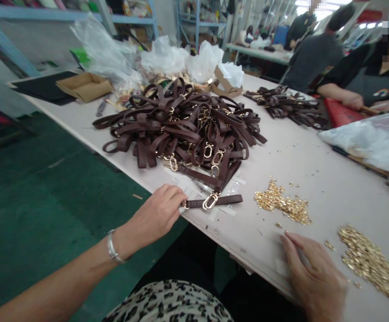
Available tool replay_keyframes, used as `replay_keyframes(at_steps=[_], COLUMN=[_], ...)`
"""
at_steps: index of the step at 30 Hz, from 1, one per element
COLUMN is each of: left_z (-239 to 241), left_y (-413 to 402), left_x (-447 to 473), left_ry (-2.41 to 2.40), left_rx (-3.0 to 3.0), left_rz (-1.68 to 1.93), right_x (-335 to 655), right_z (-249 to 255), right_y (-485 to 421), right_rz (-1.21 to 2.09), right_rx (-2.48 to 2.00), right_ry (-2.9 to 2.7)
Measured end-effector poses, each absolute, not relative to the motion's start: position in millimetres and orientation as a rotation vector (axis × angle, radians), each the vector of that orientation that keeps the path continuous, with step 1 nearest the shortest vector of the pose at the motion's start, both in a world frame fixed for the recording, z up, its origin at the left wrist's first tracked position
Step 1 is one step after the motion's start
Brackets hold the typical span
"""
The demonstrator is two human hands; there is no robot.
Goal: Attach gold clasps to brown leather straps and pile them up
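My left hand (166, 206) is closed on one end of a dark brown leather strap (230, 200) at the table's front edge. Two gold oval rings (210, 201) sit midway along this strap, and a small gold fitting shows beside my fingertips. Over the tabletop, my right hand (315, 273) has thumb and forefinger pinched together; anything between them is too small to make out. Just beyond it lies a loose heap of tiny gold metal pieces (281, 201). A second, larger heap of gold pieces (372, 259) is to its right.
A big tangled pile of brown straps (184, 125) covers the table's middle, with another bundle of straps (288, 105) farther right. Clear plastic bags (167, 56) and a brown cardboard tray (85, 86) stand behind. A co-worker (372, 85) sits across the table (302, 156).
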State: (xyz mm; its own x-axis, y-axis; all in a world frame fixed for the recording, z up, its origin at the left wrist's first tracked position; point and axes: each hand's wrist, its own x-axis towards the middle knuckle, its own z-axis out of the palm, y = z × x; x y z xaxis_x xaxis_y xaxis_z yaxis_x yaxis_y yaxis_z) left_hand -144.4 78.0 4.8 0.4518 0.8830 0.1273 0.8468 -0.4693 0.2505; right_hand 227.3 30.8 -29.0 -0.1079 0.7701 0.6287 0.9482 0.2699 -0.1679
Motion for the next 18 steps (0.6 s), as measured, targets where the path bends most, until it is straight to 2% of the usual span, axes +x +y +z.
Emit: replay_keyframes(at_steps=[8, 14, 18], left_z=[-2.6, -4.2, -9.3], left_y=[72.0, 65.0, 60.2], left_x=[-143.1, -147.6, -146.7], left_ry=[1.535, 1.492, 1.481], left_rx=[2.708, 2.665, 2.556], left_rz=[0.439, 0.463, 0.401], right_x=[247.9, 246.7, 246.4], right_z=[-23.9, -27.9, -30.6], right_y=[10.3, -1.6, -1.5], right_rz=[-0.134, -0.216, -0.245], right_rx=[-1.666, -1.734, -1.683], right_ry=[-2.079, -1.902, -2.015])
